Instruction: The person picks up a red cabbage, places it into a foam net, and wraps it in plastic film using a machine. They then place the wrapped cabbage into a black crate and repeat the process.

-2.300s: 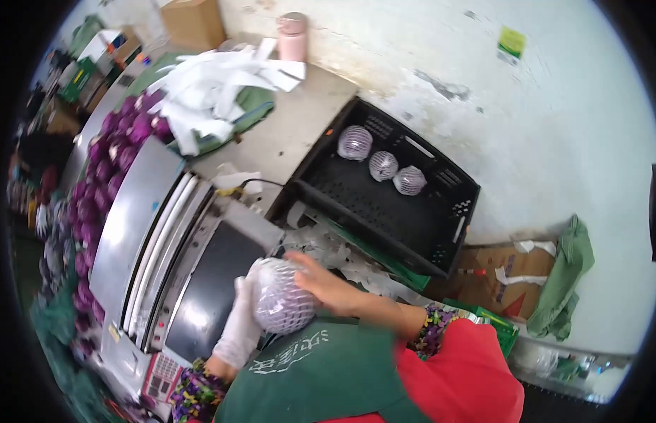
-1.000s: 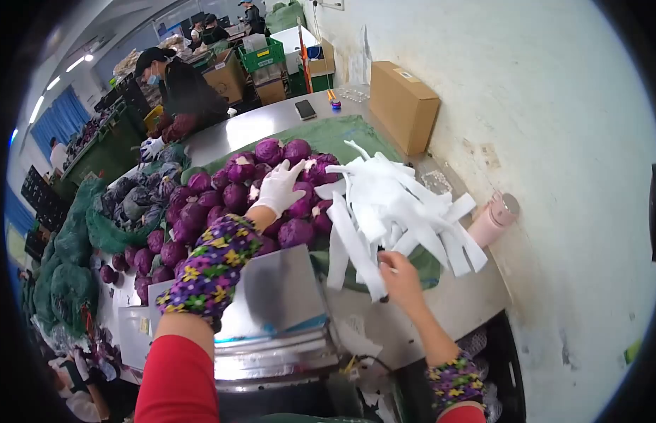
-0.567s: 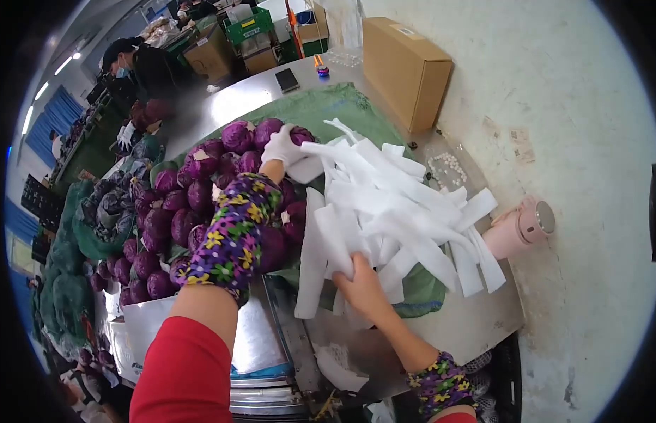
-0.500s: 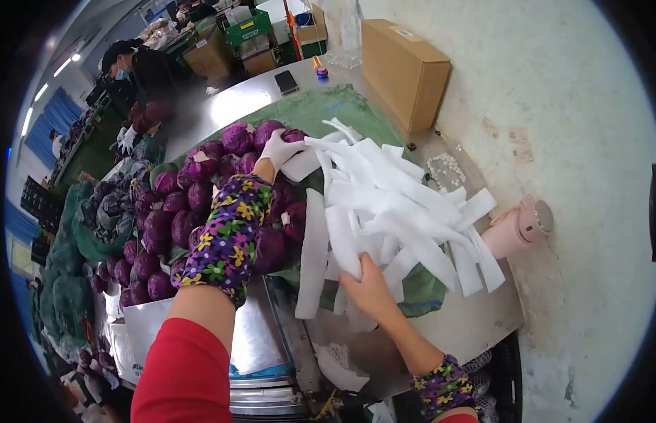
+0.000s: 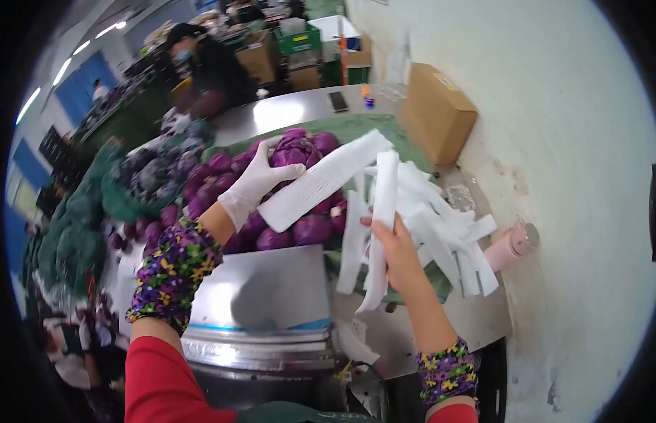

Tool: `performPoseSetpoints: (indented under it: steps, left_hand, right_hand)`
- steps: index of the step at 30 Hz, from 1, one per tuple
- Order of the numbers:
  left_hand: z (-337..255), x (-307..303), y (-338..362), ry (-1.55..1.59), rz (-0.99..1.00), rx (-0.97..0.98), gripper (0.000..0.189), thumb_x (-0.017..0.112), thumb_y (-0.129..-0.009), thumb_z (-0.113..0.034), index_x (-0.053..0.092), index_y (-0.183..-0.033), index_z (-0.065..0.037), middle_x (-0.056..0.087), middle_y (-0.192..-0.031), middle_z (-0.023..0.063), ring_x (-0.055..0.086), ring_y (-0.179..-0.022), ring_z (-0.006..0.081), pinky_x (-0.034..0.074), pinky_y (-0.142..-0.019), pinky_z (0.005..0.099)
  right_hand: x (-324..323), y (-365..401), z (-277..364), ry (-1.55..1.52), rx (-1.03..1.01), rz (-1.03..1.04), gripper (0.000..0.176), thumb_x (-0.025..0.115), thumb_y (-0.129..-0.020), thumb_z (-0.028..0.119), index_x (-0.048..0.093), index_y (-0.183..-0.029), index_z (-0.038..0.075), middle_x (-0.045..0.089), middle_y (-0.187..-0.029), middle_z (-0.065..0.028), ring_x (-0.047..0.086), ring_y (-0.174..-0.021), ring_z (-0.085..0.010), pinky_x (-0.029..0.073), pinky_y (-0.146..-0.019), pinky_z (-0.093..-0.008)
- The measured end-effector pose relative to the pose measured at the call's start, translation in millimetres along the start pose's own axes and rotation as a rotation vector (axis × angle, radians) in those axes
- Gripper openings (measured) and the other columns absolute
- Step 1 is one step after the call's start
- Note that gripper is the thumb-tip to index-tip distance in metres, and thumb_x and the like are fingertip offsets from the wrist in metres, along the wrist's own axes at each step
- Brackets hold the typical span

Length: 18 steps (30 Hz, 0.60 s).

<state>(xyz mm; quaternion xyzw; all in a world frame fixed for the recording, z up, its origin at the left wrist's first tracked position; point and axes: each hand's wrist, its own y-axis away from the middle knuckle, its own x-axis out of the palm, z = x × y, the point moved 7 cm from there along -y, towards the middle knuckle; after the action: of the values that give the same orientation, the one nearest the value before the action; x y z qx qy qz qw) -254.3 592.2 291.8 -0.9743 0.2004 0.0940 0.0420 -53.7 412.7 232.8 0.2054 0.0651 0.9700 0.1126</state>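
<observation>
My left hand (image 5: 257, 185), in a white glove, is closed around a red cabbage (image 5: 298, 150) at the near side of the pile. A flat white foam net sleeve (image 5: 324, 185) slants across in front of the cabbages, its edge at my left thumb. My bare right hand (image 5: 400, 255) grips another foam net sleeve (image 5: 384, 201), which stands nearly upright between fingers and thumb. To its right lies a heap of white foam sleeves (image 5: 430, 211) on green netting (image 5: 395, 129). More red cabbages (image 5: 275, 236) lie below and left of my gloved hand.
A steel plate (image 5: 271, 282) lies in front of me. A pink bottle (image 5: 508, 247) and a cardboard box (image 5: 439, 113) stand along the wall. A phone (image 5: 338, 101) rests at the far side. Green net sacks (image 5: 74, 218) are at left; a person (image 5: 208, 70) works beyond.
My left hand has come nearer, closing on a cabbage. My right hand has raised a foam sleeve from the heap, and another sleeve now slants over the cabbages. The view has shifted left.
</observation>
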Motion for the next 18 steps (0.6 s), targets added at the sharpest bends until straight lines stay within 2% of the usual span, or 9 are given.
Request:
performPoseSetpoints:
  steps: [1,3,4,5,6,8,12,15,18]
  left_hand:
    - [-4.9,-13.7,33.8,0.180,-0.004,-0.138,0.083,0.080,-0.070,-0.012,0.032,-0.136,-0.003,0.045,-0.126,0.0133,0.048,-0.114,0.0188,0.041,-0.099,0.0315]
    - [-16.8,-45.2,94.7,0.071,0.000,-0.022,0.080,0.078,-0.072,-0.009,0.032,-0.137,-0.004,0.045,-0.126,0.0105,0.049,-0.113,0.0180,0.041,-0.099,0.0304]
    - [-24.8,-57.6,121.9,-0.041,0.019,0.135,0.085,0.081,-0.067,-0.009,0.032,-0.136,-0.002,0.047,-0.125,0.0115,0.048,-0.115,0.0170,0.040,-0.100,0.0303]
    - [-29.2,-66.2,151.8,-0.124,0.039,0.117,0.085,0.082,-0.064,-0.014,0.035,-0.134,-0.004,0.046,-0.126,0.0142,0.048,-0.116,0.0227,0.037,-0.103,0.0333]
    - [-35.0,-79.8,177.4,-0.482,-0.006,0.200,0.086,0.082,-0.061,-0.018,0.037,-0.133,-0.005,0.045,-0.127,0.0163,0.047,-0.116,0.0279,0.036,-0.103,0.0352]
    - [-28.3,-99.2,219.2,-0.966,-0.062,0.271,0.088,0.081,-0.054,-0.027,0.042,-0.132,-0.013,0.042,-0.130,0.0221,0.043,-0.117,0.0423,0.041,-0.099,0.0427]
    - [8.6,-113.7,265.5,-1.141,0.045,0.145,0.085,0.080,-0.055,-0.026,0.044,-0.132,-0.019,0.038,-0.134,0.0227,0.038,-0.122,0.0444,0.040,-0.098,0.0481]
    - [12.5,-120.8,285.2,-1.145,0.032,0.275,0.085,0.080,-0.061,-0.028,0.041,-0.136,-0.018,0.035,-0.138,0.0238,0.036,-0.126,0.0450,0.038,-0.101,0.0472]
    - [5.0,-131.1,297.8,-0.999,0.039,0.312,0.083,0.079,-0.066,-0.029,0.040,-0.138,-0.017,0.036,-0.140,0.0233,0.034,-0.129,0.0432,0.035,-0.104,0.0466]
  right_hand:
    - [17.0,-0.3,6.5,0.007,-0.018,0.045,0.034,0.055,-0.089,0.019,0.048,-0.118,0.003,0.059,-0.102,-0.0062,0.054,-0.084,-0.0116,0.047,-0.067,-0.0278]
    - [43.9,4.0,4.4,0.064,-0.012,0.123,0.035,0.056,-0.089,0.021,0.048,-0.118,0.002,0.058,-0.099,-0.0064,0.053,-0.084,-0.0119,0.046,-0.067,-0.0283]
    - [52.9,2.3,0.0,0.231,-0.131,0.151,0.037,0.058,-0.088,0.022,0.048,-0.117,0.002,0.058,-0.098,-0.0064,0.053,-0.084,-0.0123,0.046,-0.069,-0.0290]
    - [66.8,5.7,-2.5,0.395,-0.255,0.182,0.038,0.059,-0.087,0.023,0.049,-0.116,0.002,0.058,-0.097,-0.0064,0.053,-0.084,-0.0128,0.046,-0.070,-0.0298]
    - [87.5,19.7,-6.1,0.396,-0.153,0.262,0.047,0.057,-0.090,0.021,0.041,-0.129,0.000,0.056,-0.112,-0.0094,0.052,-0.100,-0.0139,0.040,-0.087,-0.0283]
    - [126.6,33.4,-26.4,0.383,-0.040,0.370,0.049,0.058,-0.090,0.021,0.040,-0.130,0.000,0.056,-0.111,-0.0095,0.051,-0.100,-0.0140,0.040,-0.086,-0.0284]
    - [191.3,42.1,-87.6,0.417,0.148,0.499,0.065,0.064,-0.085,0.033,0.035,-0.134,0.001,0.052,-0.115,-0.0111,0.050,-0.101,-0.0168,0.042,-0.085,-0.0316]
    - [213.6,36.5,-133.7,0.548,0.204,0.448,0.072,0.068,-0.080,0.035,0.034,-0.136,0.005,0.054,-0.117,-0.0137,0.055,-0.103,-0.0228,0.045,-0.086,-0.0374]
    - [228.7,35.1,-142.7,1.340,-0.106,0.353,0.050,0.065,-0.075,0.021,0.048,-0.121,0.012,0.063,-0.103,-0.0161,0.061,-0.098,-0.0352,0.047,-0.082,-0.0448]
